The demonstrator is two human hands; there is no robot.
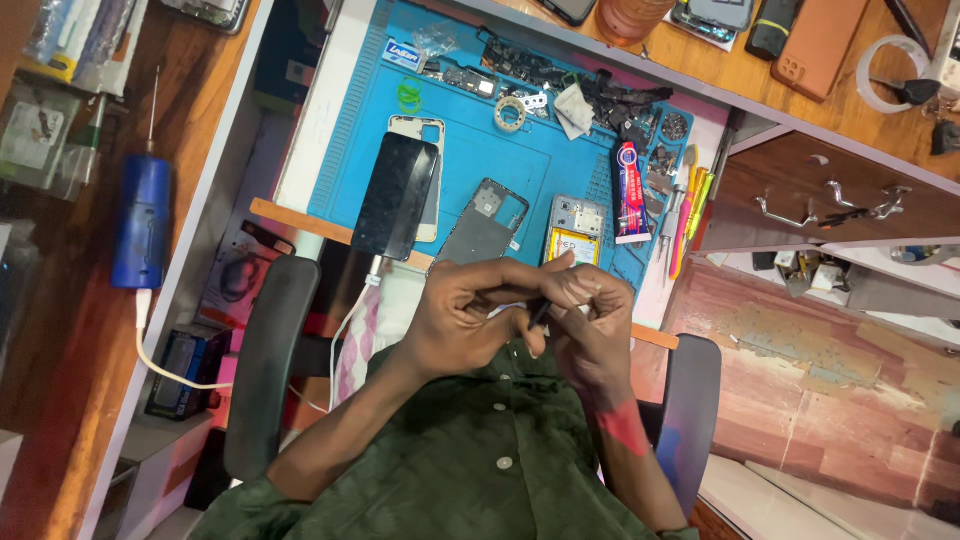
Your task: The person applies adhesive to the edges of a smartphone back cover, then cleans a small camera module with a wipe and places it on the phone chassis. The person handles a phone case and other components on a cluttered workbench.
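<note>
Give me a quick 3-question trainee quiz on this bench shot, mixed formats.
1. True or false: the left hand and the right hand meet close to the chest, over the green shirt, not over the blue mat.
2. Multiple choice: the black phone screen lies A) on the mat's left part, overhanging its near edge; B) on the wooden counter; C) in the open drawer.
3. Fill in: the slim dark tool shows between the ____ of the two hands.

Key: 1 true; 2 A; 3 fingers.
</note>
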